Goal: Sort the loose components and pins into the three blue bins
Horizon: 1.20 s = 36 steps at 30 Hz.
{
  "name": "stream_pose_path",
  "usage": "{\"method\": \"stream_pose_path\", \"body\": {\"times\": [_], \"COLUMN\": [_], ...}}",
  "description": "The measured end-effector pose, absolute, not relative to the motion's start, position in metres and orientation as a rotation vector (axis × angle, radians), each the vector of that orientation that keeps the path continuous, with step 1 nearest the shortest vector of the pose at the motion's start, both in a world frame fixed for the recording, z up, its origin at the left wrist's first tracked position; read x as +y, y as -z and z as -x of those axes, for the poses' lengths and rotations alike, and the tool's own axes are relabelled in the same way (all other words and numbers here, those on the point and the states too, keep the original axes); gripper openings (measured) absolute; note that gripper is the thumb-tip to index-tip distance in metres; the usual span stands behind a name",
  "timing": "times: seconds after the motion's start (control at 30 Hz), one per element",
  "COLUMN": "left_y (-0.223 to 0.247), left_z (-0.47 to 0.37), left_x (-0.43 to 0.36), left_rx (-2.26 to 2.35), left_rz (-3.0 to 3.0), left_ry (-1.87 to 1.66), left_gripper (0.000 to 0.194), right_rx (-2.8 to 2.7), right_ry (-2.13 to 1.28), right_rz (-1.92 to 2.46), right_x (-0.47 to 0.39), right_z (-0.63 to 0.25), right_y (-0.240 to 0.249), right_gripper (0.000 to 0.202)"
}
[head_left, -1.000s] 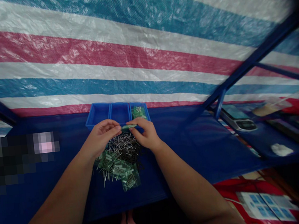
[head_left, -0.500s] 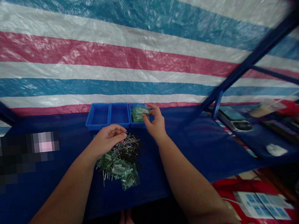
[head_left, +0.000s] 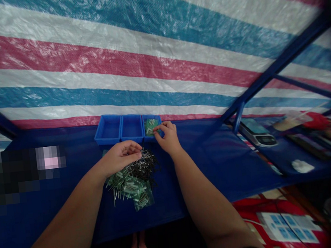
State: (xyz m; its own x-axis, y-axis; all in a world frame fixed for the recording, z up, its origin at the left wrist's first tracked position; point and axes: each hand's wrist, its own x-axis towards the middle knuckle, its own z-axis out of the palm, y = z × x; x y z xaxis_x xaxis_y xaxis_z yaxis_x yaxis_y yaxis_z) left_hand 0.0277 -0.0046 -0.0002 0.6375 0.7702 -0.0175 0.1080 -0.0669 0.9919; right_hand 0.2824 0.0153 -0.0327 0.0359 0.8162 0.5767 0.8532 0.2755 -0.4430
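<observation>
On the blue table lies a pile of loose metal pins or screws (head_left: pixel 146 163), silvery and dark, mixed with small clear greenish bags (head_left: pixel 135 186) of pieces. My left hand (head_left: pixel 124 154) is over the pile's upper left edge, its thumb and fingers pinched; what they hold, if anything, is too small to name. My right hand (head_left: pixel 167 136) is at the front right of the right blue bin (head_left: pixel 159 118), thumb and fingertips pinched over small greenish bags (head_left: pixel 151 123) inside it. Whether something is between those fingertips cannot be made out.
Two more blue bins (head_left: pixel 108 129) (head_left: pixel 132 127) stand joined in a row to the left, nothing visible in them. Striped sheeting (head_left: pixel 147 62) hangs behind. At the right are a scale (head_left: pixel 258 132), a white crumpled item (head_left: pixel 303 166) and a blue frame bar (head_left: pixel 256 87).
My right hand has moved slightly left and down, and the bag that was near its fingertips now lies lower in the right bin. My left hand has shifted only slightly.
</observation>
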Motion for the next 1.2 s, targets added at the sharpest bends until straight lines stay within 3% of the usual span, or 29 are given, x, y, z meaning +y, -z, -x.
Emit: {"method": "stream_pose_path", "body": {"times": [0.2,0.37,0.53,0.73,0.87,1.03,1.2], "left_y": [0.001,0.002,-0.001,-0.003,-0.011,-0.017,-0.007], "left_z": [-0.027,-0.026,-0.023,-0.007,0.004,0.007,0.013], "left_x": [-0.004,-0.004,-0.003,0.005,0.008,0.009,0.015], "left_rx": [0.739,0.749,0.765,1.022,1.281,1.478,1.667], "left_rz": [-1.593,-1.607,-1.635,-1.933,-2.252,-2.301,-2.232], "left_ry": [-0.613,-0.600,-0.597,-0.636,-0.582,-0.485,-0.355], "left_gripper": [0.033,0.033,0.034,0.016,0.009,0.012,0.018], "right_rx": [-1.842,-1.981,-1.996,-1.941,-2.053,-2.355,-2.596], "right_ry": [0.055,-0.089,-0.187,-0.111,-0.268,-0.466,-0.295], "right_rz": [1.445,1.485,1.521,1.287,1.065,0.859,0.942], "right_x": [0.013,0.010,0.008,0.000,-0.011,-0.027,-0.046], "right_z": [-0.281,-0.278,-0.277,-0.273,-0.262,-0.227,-0.178], "right_y": [0.031,0.028,0.028,0.013,-0.001,-0.008,-0.003], "right_gripper": [0.024,0.013,0.016,0.012,0.012,0.037,0.054]}}
